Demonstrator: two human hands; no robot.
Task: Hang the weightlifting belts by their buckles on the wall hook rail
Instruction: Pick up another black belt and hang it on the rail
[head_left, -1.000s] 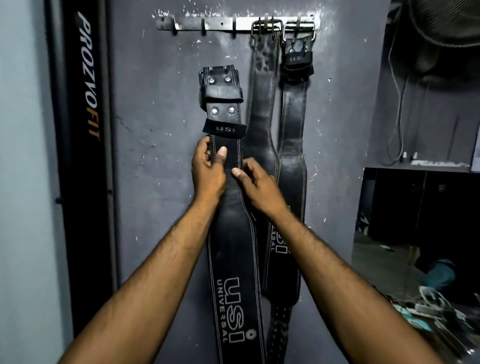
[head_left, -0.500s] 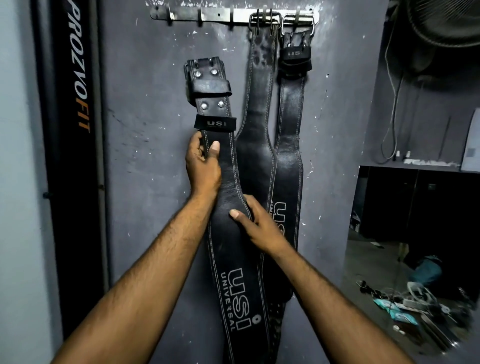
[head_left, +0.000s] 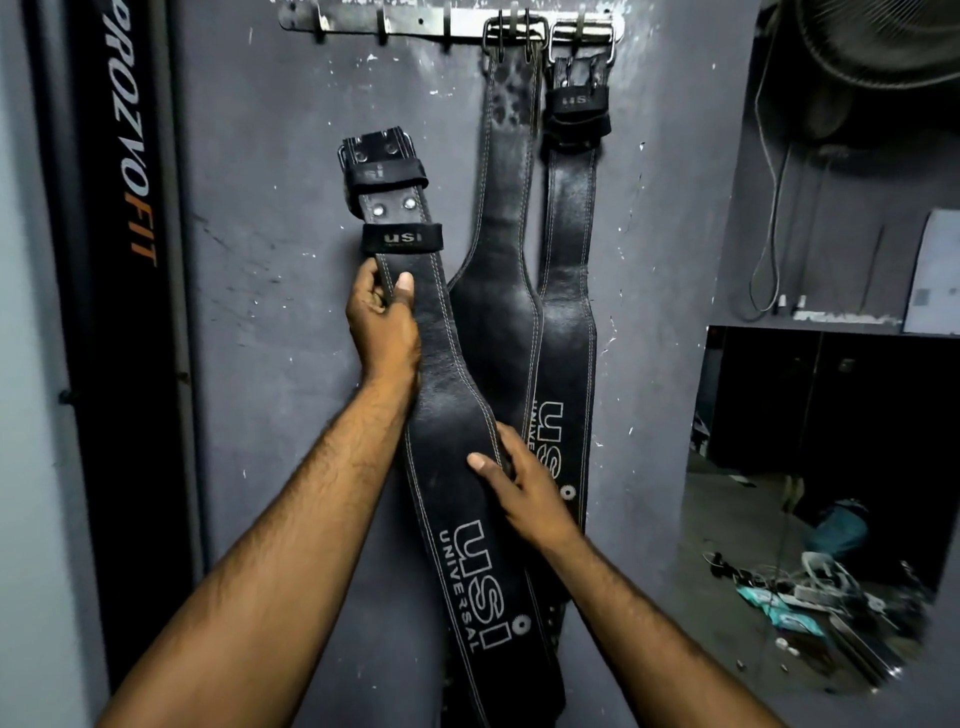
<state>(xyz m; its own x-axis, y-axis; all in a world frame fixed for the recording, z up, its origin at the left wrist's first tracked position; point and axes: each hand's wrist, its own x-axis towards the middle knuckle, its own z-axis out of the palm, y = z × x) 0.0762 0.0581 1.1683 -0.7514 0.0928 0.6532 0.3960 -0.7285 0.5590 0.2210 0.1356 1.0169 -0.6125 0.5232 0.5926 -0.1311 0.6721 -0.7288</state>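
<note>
Head view: I see left hand (head_left: 383, 325) clamped round the narrow neck of the third belt (head_left: 452, 441), buckle end up, below the hook rail (head_left: 447, 23). Right hand (head_left: 524, 493) pinches its wide middle. Two hung belts (head_left: 511, 249) alongside.

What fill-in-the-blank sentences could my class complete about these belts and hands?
1. ____ belts already hang by their buckles from the hook rail.
2. The left hand grips the held belt just below the loop printed ____.
3. The right hand holds this belt at a point ____ than the left hand.

Missing words: two; USI; lower
</note>
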